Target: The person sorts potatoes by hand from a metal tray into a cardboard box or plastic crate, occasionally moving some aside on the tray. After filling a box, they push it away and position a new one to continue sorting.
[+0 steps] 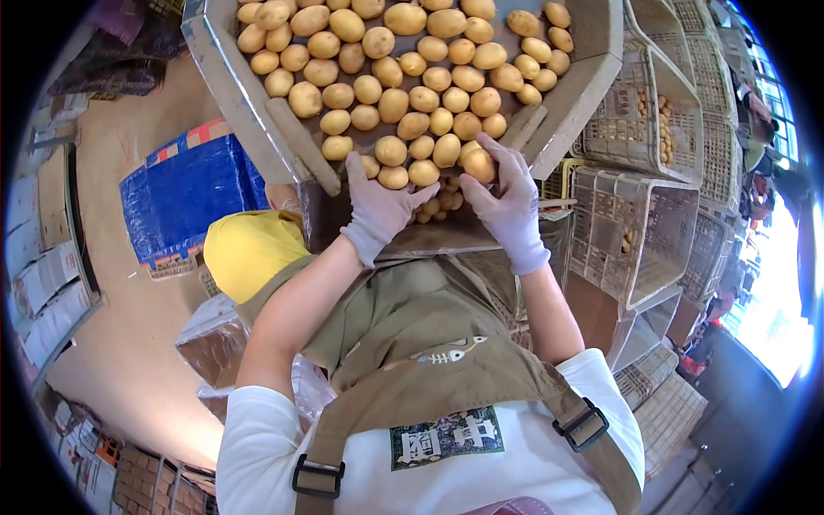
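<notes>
Yellow potatoes (393,105) lie spread across a sloping metal sorting tray (577,99) that narrows towards me. At its near mouth, my left hand (379,213), in a pale glove, has thumb and fingers apart around the potatoes at the edge. My right hand (512,204), gloved alike, has its thumb and fingers around a single potato (479,166) at the right of the mouth. Beneath the mouth, between both hands, more potatoes (439,206) show lower down, partly hidden by the hands and the tray's edge.
Stacked plastic crates (614,227) stand close on my right, some with potatoes inside. To the left are a stack covered in blue sheeting (190,199) and a yellow bag-like item (253,249) by my side. Several people are far right.
</notes>
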A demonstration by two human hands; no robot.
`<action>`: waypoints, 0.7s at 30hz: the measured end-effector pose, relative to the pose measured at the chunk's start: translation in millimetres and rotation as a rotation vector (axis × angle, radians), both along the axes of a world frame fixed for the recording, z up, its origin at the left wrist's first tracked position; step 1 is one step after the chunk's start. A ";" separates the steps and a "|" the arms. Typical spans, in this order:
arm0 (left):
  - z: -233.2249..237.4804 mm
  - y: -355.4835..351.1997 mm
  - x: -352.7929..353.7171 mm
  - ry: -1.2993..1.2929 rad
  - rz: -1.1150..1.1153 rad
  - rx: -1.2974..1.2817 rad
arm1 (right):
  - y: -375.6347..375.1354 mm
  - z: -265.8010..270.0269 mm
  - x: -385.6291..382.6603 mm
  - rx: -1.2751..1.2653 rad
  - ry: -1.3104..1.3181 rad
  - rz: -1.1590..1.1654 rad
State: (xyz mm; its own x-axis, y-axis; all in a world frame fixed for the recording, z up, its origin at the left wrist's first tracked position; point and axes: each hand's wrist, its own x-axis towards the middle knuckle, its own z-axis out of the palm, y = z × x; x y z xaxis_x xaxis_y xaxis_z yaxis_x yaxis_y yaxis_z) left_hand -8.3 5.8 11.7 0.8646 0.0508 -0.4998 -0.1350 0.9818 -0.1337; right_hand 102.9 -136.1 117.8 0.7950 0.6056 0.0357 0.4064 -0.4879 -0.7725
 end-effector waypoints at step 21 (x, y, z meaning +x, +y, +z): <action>-13.4 3.4 -2.5 -0.097 -0.015 -0.055 | -123.4 66.8 54.5 -0.244 -0.738 -0.429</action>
State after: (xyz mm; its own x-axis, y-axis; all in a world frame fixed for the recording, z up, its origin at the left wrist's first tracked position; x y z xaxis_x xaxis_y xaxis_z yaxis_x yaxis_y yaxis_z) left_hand -10.9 9.2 -1.7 0.9094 0.0118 -0.4157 -0.1038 0.9744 -0.1995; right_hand 157.4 -259.5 184.5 0.7806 0.3184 0.5378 0.5041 -0.8295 -0.2406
